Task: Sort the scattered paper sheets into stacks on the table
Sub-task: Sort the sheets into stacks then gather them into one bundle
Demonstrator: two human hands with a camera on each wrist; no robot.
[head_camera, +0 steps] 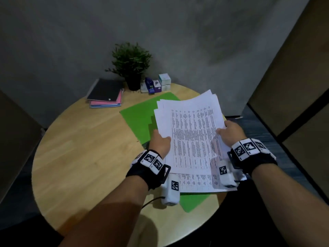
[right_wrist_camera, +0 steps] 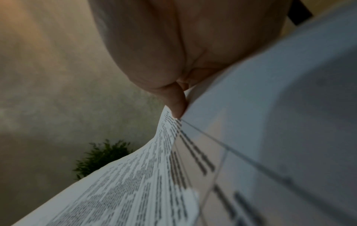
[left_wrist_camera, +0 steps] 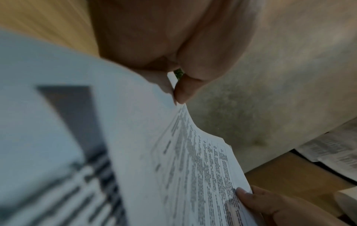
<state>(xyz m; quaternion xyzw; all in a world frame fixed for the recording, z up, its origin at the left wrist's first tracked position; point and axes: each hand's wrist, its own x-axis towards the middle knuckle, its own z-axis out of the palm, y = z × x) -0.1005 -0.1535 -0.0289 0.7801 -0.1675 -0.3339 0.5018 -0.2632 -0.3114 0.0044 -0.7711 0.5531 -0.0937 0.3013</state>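
Note:
A loose bundle of white printed sheets (head_camera: 190,129) is lifted above the round wooden table (head_camera: 85,148), its far edges fanned. My left hand (head_camera: 161,141) pinches the bundle's left edge, thumb on top. My right hand (head_camera: 229,132) pinches the right edge the same way. In the left wrist view my thumb (left_wrist_camera: 183,90) presses on the paper (left_wrist_camera: 193,168), and the right hand's fingers (left_wrist_camera: 270,204) show at the bottom. In the right wrist view my thumb (right_wrist_camera: 175,104) pinches the sheets (right_wrist_camera: 135,191). More printed sheets (head_camera: 195,182) lie below on a green folder (head_camera: 140,118).
At the table's back stand a potted plant (head_camera: 131,66), a pile of notebooks (head_camera: 106,93), a blue stapler (head_camera: 149,85) and small boxes (head_camera: 164,82). The grey wall is close behind. The table's left half shows bare wood.

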